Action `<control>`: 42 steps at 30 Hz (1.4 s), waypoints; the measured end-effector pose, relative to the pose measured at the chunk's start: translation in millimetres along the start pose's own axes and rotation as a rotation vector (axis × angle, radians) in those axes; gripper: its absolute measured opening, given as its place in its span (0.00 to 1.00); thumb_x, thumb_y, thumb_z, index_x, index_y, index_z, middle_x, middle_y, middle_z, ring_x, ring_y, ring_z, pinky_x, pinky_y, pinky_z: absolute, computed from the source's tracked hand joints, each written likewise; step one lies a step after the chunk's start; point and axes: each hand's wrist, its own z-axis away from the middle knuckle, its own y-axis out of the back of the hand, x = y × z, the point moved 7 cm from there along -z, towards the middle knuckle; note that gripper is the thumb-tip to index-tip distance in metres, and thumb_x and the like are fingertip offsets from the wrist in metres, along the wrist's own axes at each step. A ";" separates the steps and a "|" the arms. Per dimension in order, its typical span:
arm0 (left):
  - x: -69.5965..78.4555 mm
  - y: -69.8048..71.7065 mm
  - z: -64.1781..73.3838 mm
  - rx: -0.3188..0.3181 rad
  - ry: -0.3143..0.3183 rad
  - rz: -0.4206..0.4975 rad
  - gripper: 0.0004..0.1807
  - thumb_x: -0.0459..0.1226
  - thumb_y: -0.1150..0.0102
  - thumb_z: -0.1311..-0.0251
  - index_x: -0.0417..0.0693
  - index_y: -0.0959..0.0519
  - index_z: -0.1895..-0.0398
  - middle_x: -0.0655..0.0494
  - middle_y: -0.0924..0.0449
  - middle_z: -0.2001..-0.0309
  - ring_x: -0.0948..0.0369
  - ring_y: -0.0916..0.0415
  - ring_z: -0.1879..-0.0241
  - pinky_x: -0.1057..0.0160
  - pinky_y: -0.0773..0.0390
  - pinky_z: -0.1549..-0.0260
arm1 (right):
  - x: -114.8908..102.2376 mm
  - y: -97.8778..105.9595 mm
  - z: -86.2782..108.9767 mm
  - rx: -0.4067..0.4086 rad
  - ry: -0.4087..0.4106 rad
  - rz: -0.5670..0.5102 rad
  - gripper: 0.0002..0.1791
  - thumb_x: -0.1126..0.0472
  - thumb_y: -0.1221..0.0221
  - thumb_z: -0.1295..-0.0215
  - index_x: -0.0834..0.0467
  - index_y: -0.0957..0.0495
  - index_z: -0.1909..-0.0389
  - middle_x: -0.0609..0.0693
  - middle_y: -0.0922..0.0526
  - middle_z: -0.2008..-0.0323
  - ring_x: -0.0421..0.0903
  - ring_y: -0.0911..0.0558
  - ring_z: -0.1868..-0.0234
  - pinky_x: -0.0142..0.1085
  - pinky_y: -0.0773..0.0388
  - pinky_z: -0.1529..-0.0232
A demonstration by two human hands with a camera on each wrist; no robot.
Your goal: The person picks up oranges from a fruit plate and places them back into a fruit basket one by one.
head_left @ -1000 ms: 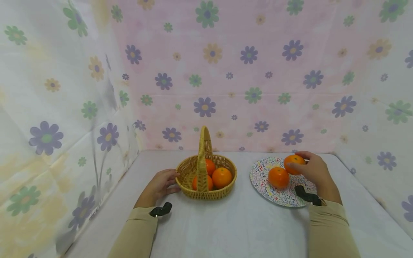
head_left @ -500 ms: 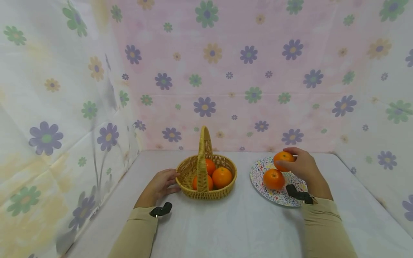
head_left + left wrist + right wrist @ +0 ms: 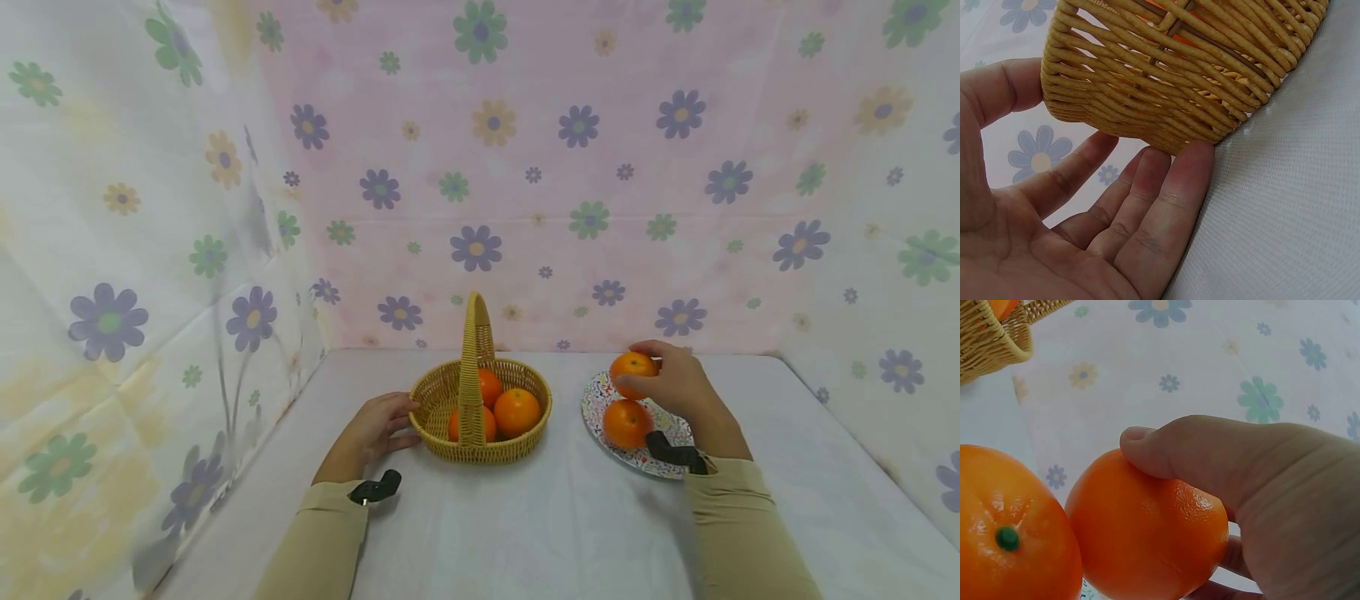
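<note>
My right hand (image 3: 671, 379) grips an orange (image 3: 632, 373) over the patterned plate (image 3: 595, 414). In the right wrist view my thumb (image 3: 1172, 447) lies across this orange, with fingers partly hidden behind it. Against it lies a second orange (image 3: 1013, 525) with a green stem spot. Left of the plate stands a yellow wicker basket (image 3: 480, 452) with a tall handle and 3 oranges inside. My left hand (image 3: 377, 427) touches the basket's left end. In the left wrist view its extended fingers (image 3: 1166, 219) rest against the woven wall near the table.
A white cloth covers the table (image 3: 487, 533). Behind it hangs a pink flowered sheet (image 3: 540, 275), and a pale flowered one (image 3: 172, 333) closes the left side. The basket's arched handle (image 3: 472, 358) rises well above its rim.
My right hand has moved left over the plate with the orange in its grip. The other orange on the plate has also shifted left. My left hand and the basket have stayed still.
</note>
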 end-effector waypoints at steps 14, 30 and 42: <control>-1.2 1.4 -2.7 0.004 -0.005 -0.001 0.24 0.42 0.39 0.33 0.43 0.23 0.37 0.48 0.17 0.43 0.56 0.17 0.48 0.47 0.13 0.49 | -2.7 -8.8 -4.1 -0.015 0.035 -0.010 0.38 0.45 0.29 0.38 0.54 0.29 0.30 0.60 0.20 0.42 0.57 0.19 0.47 0.49 0.14 0.46; -2.0 1.4 -3.2 0.004 0.003 0.009 0.24 0.42 0.38 0.33 0.42 0.23 0.37 0.48 0.18 0.44 0.56 0.18 0.48 0.47 0.13 0.48 | -21.6 -25.0 -6.2 -0.063 0.054 -0.009 0.39 0.43 0.28 0.40 0.51 0.28 0.30 0.61 0.21 0.39 0.59 0.20 0.45 0.50 0.13 0.50; -2.6 2.2 -4.0 0.005 0.001 0.017 0.23 0.41 0.38 0.33 0.42 0.22 0.38 0.48 0.17 0.44 0.55 0.18 0.48 0.46 0.13 0.49 | -37.2 -41.1 -5.7 -0.070 0.099 0.010 0.38 0.41 0.27 0.43 0.48 0.25 0.33 0.57 0.21 0.40 0.57 0.20 0.46 0.49 0.14 0.51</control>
